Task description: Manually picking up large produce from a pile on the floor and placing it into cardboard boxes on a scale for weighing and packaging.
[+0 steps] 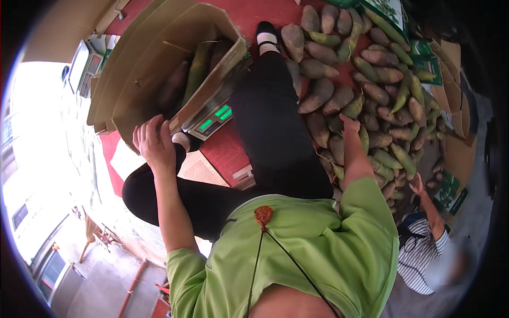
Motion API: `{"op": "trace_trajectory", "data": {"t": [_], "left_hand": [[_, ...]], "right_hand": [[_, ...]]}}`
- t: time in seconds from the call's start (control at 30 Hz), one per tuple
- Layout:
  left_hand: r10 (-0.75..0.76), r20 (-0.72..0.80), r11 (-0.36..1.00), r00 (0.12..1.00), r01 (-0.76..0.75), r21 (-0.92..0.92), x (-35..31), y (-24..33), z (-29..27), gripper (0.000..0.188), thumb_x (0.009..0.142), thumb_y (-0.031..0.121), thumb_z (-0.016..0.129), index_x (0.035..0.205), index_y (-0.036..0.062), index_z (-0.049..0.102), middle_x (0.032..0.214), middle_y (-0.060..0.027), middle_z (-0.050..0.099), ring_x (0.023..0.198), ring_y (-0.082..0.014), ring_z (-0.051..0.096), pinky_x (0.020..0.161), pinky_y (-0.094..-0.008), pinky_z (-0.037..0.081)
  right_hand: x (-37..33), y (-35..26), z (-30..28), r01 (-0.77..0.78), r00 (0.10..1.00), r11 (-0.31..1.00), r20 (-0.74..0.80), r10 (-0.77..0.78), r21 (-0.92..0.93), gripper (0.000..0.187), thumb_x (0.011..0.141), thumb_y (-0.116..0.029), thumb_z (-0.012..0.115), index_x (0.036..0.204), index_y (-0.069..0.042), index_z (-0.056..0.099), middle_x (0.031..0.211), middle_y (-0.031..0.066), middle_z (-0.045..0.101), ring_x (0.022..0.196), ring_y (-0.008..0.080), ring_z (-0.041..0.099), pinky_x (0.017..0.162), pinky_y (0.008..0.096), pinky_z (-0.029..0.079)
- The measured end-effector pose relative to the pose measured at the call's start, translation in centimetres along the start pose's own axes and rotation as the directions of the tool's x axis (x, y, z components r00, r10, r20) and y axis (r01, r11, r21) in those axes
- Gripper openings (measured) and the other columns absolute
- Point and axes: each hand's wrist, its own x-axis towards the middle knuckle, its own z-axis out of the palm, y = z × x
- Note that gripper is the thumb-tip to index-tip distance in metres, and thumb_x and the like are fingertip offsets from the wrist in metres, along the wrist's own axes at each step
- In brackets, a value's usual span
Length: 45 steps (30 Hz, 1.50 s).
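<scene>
My left hand (155, 144) is at the near corner of an open cardboard box (127, 106), its fingers apart and bent over the edge. Inside the box lie a long green radish (198, 71) and some darker ones in shadow. Against the box's right side, a scale (209, 124) shows lit green displays. My right arm reaches into a large heap of purple-grey and green radishes (377, 93). There my right hand (350, 125) is closed around the near end of a greenish radish (353, 107); its fingertips are partly hidden.
My bent legs (270, 116) lie between box and heap, on red sheeting (222, 159). At the lower right another person in a striped shirt (419, 259) reaches a hand (417, 185) to the heap. Cardboard (458, 153) borders its right side. Another scale (87, 69) stands far left.
</scene>
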Motion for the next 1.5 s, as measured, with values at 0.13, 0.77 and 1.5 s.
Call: {"op": "trace_trajectory", "data": {"t": [0.13, 0.77, 1.5], "left_hand": [[-0.019, -0.006, 1.0, 1.0, 0.019, 0.004, 0.0, -0.2, -0.4, 0.016, 0.085, 0.016, 0.063, 0.099, 0.0089, 0.064, 0.091, -0.0045, 0.066, 0.091, -0.0231, 0.061, 0.101, -0.042, 0.034], [-0.054, -0.077, 0.993, 0.996, 0.046, -0.108, -0.1, -0.3, -1.7, 0.013, 0.087, 0.017, 0.061, 0.096, 0.0081, 0.064, 0.09, -0.0049, 0.065, 0.089, -0.0225, 0.06, 0.099, -0.0411, 0.035], [-0.08, -0.334, 0.98, 0.939, 0.013, -0.2, -0.6, -1.5, -3.2, 0.01, 0.084, 0.009, 0.063, 0.093, 0.0067, 0.064, 0.089, -0.0062, 0.065, 0.089, -0.0247, 0.06, 0.097, -0.0413, 0.038]], "right_hand": [[-1.7, -0.5, -0.3, -0.052, 0.994, 0.995, 0.105, 0.043, 0.087, 0.071, 0.063, -0.025, 0.085, 0.126, -0.014, 0.052, 0.113, 0.0074, 0.055, 0.081, 0.0229, 0.053, 0.059, 0.0385, 0.044], [-16.4, -15.6, -3.6, 0.512, 0.631, 0.775, 0.45, -0.633, 0.371, 0.06, 0.074, -0.005, 0.073, 0.126, 0.003, 0.045, 0.115, 0.0111, 0.058, 0.105, 0.0214, 0.057, 0.091, 0.0323, 0.044], [-41.1, -29.9, 0.1, 0.811, -0.584, -0.551, 0.34, -0.737, 0.198, 0.061, 0.064, -0.009, 0.075, 0.121, -0.012, 0.054, 0.119, 0.0083, 0.058, 0.111, 0.0306, 0.051, 0.095, 0.0406, 0.042]]}}
